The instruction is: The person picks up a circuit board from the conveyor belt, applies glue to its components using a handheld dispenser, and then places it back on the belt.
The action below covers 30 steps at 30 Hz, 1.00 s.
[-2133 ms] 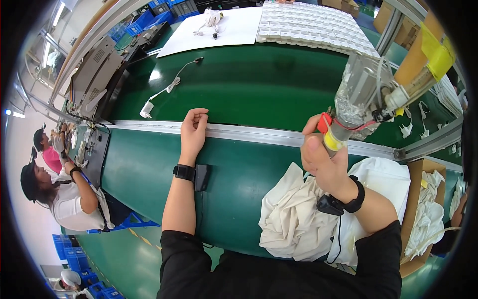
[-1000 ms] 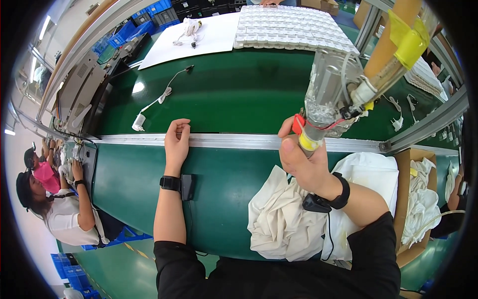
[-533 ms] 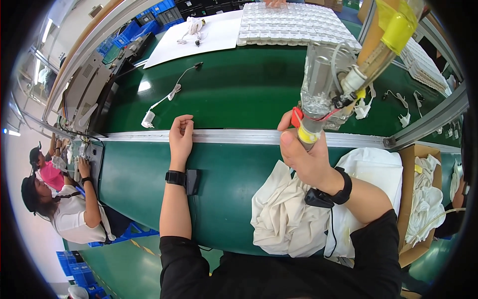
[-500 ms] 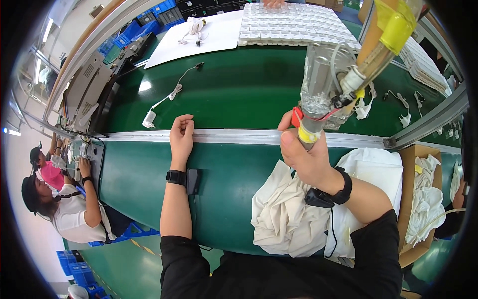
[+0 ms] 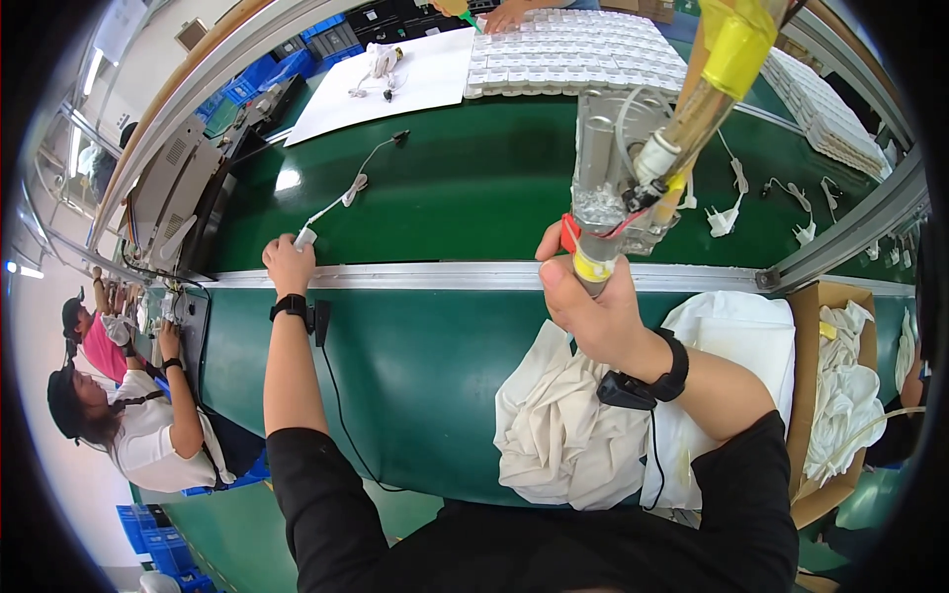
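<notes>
My left hand (image 5: 289, 265) has its fingers closed on a white power adapter (image 5: 305, 236) at the near edge of the dark green belt. From the adapter a white cable runs away to a small tied bundle (image 5: 354, 189) and a dark connector (image 5: 400, 136). In front of my chest, to the right, my right hand (image 5: 596, 314) grips the lower end of a tool wrapped in yellow tape (image 5: 595, 269). The tool has a clear plastic case (image 5: 605, 158), a red lever (image 5: 570, 232) near my fingers and a tube slanting up right. Its exact kind cannot be made out.
Cream cloths (image 5: 568, 420) and a white folded cloth (image 5: 736, 336) lie below my right arm, beside a cardboard box (image 5: 830, 395). A metal rail (image 5: 445, 275) borders the belt. More white adapters (image 5: 724, 219) lie at right. Another person's hand (image 5: 506, 16) touches rows of white pieces (image 5: 573, 54).
My left hand has moved left from the rail and taken hold of the adapter. My right hand and the tool have shifted slightly left. Another person's hand has come further over the white rows.
</notes>
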Available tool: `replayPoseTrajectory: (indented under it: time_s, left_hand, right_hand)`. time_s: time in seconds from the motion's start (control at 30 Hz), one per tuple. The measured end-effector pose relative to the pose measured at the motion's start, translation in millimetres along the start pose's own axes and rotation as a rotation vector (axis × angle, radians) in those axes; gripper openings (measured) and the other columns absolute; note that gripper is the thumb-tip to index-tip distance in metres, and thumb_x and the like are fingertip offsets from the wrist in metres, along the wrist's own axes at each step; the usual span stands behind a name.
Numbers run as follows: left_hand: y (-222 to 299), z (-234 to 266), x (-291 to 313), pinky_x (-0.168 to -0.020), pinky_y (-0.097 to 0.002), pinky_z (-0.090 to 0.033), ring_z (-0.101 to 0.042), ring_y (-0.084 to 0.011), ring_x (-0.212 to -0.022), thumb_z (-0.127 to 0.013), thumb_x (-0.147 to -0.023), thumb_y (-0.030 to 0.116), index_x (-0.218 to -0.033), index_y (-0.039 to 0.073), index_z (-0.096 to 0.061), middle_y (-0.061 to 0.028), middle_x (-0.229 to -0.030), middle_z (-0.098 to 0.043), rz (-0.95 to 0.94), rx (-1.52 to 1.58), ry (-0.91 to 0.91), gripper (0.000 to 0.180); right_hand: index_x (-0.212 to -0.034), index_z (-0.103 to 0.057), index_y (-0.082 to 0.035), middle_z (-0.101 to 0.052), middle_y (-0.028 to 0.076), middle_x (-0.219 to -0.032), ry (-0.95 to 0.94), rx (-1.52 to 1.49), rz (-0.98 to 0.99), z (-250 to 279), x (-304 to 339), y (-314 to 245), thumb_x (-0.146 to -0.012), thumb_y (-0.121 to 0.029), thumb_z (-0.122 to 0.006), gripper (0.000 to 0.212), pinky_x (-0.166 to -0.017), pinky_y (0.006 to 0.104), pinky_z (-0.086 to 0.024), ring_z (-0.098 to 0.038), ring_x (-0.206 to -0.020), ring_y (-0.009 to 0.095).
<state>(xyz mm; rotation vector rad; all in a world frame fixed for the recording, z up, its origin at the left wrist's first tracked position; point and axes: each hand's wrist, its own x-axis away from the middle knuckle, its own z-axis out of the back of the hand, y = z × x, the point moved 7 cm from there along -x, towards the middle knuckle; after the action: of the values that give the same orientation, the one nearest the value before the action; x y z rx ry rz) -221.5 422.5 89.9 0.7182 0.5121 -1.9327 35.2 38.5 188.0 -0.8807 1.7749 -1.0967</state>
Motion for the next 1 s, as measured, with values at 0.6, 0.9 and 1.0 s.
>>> replayPoseTrajectory:
  time_s: [0.6,0.9,1.0]
  left_hand:
    - [305,103,144,-0.054,-0.0206,-0.044,-0.057,-0.0111,-0.072,-0.045,-0.092,0.02,-0.108,0.003,-0.045,-0.0071,-0.093,-0.058,0.711,2.021,-1.303,0.024]
    - [346,157,181,-0.081,-0.0325,-0.052,-0.051,-0.0211,-0.111,-0.045,-0.091,0.008,-0.12,0.005,-0.035,-0.0138,-0.121,-0.048,0.467,2.303,-1.835,0.031]
    - [348,156,184,-0.085,-0.0353,-0.051,-0.049,-0.022,-0.114,-0.045,-0.09,0.005,-0.122,0.005,-0.034,-0.0138,-0.123,-0.047,0.403,2.285,-1.855,0.034]
  right_hand:
    - [-0.1,-0.043,-0.002,-0.038,-0.006,-0.055,0.101,0.079,-0.039,16,-11,-16,-0.091,-0.017,-0.05,0.019,-0.041,0.0185,-0.024,-0.031,-0.044,0.001]
    - [-0.099,-0.042,-0.002,-0.035,-0.004,-0.053,0.184,0.128,-0.026,31,-24,-18,-0.093,-0.025,-0.046,0.024,-0.038,0.0192,-0.023,-0.028,-0.041,0.002]
    - [-0.098,-0.041,-0.002,-0.035,-0.004,-0.053,0.19,0.113,-0.021,31,-23,-12,-0.093,-0.026,-0.046,0.025,-0.038,0.0191,-0.023,-0.029,-0.041,0.002]
